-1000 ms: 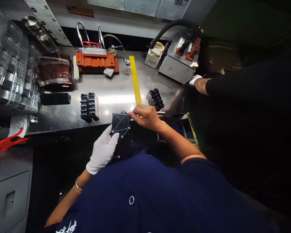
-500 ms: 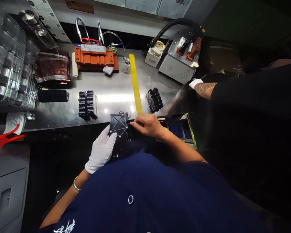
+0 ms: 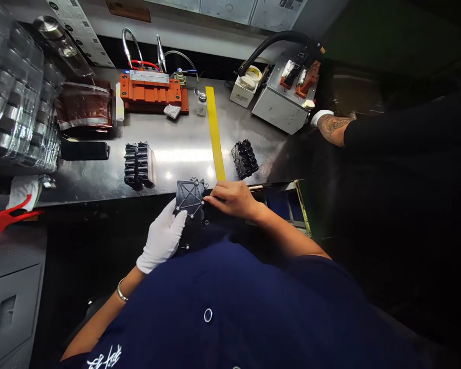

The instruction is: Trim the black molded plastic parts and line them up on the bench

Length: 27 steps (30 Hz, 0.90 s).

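Note:
My left hand (image 3: 162, 237), in a white glove, grips a black ribbed plastic housing (image 3: 190, 199) by its left side, thumb on the face. Small round bosses or inserts dot the housing, and its lower part fades into the dark near my shirt. Bare and closed, my right hand (image 3: 233, 199) has its fingertips at the housing's right edge; whether something small is pinched there is too fine to see. Beyond my hands, two more black plastic parts lie on the metal table: a ribbed block (image 3: 137, 165) to the left and a smaller one (image 3: 246, 158) to the right.
An orange fixture (image 3: 150, 92) stands at the back of the metal table (image 3: 176, 136), beside a small bottle (image 3: 202, 104). Yellow tape (image 3: 215, 136) crosses the surface. A grey machine (image 3: 279, 110) sits right, near a co-worker's tattooed arm (image 3: 332, 128). Clear trays (image 3: 19, 97) are stacked left.
The housing and my left hand have shifted slightly right. My right fingertips now sit closer against the housing's edge. The co-worker's gloved hand has moved right and up, away from the grey machine.

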Motion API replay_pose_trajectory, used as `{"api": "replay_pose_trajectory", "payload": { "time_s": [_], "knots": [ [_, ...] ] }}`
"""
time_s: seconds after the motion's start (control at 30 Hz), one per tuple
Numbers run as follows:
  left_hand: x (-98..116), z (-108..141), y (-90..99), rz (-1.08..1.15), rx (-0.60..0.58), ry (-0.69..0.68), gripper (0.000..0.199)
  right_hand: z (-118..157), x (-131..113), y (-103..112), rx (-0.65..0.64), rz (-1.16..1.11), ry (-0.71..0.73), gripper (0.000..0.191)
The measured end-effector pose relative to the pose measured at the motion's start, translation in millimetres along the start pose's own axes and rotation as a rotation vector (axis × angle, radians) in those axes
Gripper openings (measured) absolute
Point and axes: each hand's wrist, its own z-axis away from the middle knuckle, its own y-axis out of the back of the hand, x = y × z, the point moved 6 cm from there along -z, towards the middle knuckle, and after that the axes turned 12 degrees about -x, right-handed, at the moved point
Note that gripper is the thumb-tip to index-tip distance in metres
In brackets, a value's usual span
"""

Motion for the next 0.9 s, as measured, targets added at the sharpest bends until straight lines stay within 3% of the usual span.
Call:
{"api": "replay_pose_trajectory", "payload": {
  "time_s": [0.3, 0.9],
  "knots": [
    [-4.0, 1.0, -1.2, 0.038, 0.010, 0.011, 0.067, 6.0, 1.5, 2.9, 0.089, -0.030, 0.013, 0.037],
    [1.4, 0.7, 1.4, 0.030, 0.040, 0.030, 0.063, 9.6, 9.0, -5.3, 0.067, -0.243, -0.096, 0.036]
  ]
}}
